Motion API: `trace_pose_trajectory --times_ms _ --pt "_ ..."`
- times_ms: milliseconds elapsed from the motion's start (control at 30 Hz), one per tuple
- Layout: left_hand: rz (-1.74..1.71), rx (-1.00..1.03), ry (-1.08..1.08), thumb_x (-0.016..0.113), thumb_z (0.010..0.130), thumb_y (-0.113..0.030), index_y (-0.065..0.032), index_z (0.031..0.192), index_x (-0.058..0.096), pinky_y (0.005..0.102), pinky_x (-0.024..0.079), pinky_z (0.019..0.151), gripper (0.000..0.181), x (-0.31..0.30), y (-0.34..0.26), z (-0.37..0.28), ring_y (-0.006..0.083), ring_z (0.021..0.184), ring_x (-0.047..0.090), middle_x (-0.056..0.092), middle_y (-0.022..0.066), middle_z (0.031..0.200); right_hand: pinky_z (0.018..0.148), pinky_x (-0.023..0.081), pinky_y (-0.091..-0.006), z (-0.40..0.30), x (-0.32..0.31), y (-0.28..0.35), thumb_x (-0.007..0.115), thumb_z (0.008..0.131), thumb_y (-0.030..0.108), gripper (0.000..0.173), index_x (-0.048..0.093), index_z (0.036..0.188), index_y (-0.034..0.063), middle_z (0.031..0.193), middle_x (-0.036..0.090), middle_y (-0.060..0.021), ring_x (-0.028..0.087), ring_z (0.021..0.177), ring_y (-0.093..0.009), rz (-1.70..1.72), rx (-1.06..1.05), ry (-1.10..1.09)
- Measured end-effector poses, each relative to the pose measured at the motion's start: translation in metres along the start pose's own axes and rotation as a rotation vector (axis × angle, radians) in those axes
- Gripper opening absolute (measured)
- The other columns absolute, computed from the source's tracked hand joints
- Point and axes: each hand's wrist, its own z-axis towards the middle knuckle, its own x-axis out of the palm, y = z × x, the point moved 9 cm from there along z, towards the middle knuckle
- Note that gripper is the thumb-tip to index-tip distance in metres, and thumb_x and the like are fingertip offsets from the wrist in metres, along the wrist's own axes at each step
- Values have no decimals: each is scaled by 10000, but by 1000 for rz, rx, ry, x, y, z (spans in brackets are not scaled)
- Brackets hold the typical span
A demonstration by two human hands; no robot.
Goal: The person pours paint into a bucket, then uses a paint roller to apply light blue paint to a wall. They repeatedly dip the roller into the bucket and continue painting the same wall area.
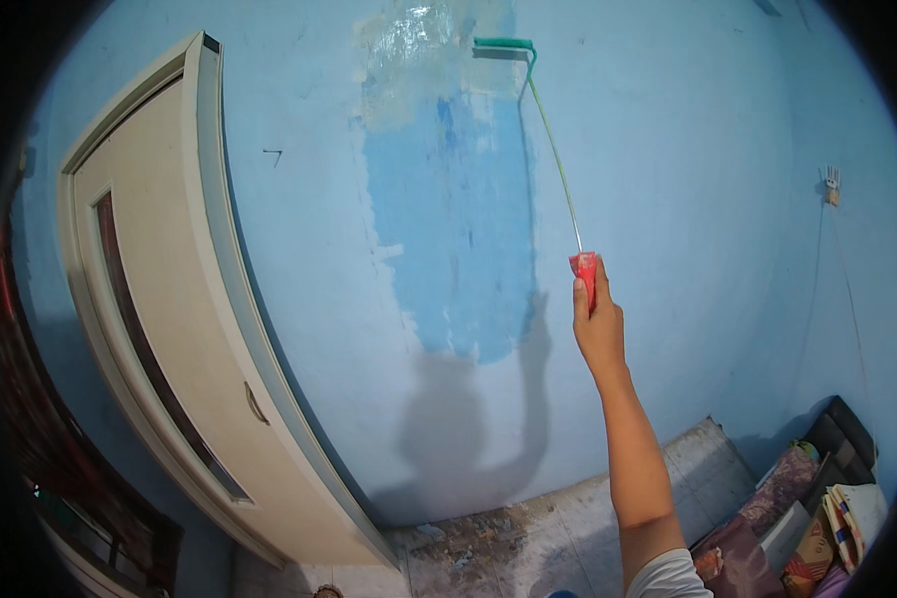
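Note:
My right hand (599, 318) is closed around the red handle (584, 270) of a paint roller, with the arm stretched up and forward. From the handle a thin metal rod (555, 153) runs up to the green roller head (503, 43), which lies level near the top of the light blue wall (665, 194). A shadow shows just below the roller head; whether it touches the wall I cannot tell. Left of the rod is a darker blue patch (452, 217) with ragged edges. Above it, a greyish-beige area (411, 52) shines wetly. My left hand is out of view.
A cream wardrobe (146, 224) with a curved handle stands at left. Flakes and dirt (467, 538) litter the tiled floor (590, 523) along the wall. Folded cloths and cartons (807, 546) are piled at lower right. A power socket extension (832, 185) hangs on the right wall.

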Motion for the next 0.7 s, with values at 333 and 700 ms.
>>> trace_pose_trajectory --times_ms 333,700 --pt "2 -69 4 550 887 -339 -41 632 605 353 402 444 396 -4 -22 19 160 472 507 596 52 573 606 496 -425 -38 30 -1 445 959 297 538 303 1425 69 750 638 -232 633 690 -405 -73 -14 32" --pt "-2 -65 27 553 886 -337 -41 638 609 352 402 442 390 5 -25 28 159 472 506 597 52 574 613 504 -423 -149 35 -56 471 954 264 524 336 1403 30 795 645 -249 640 715 -414 -49 65 80"
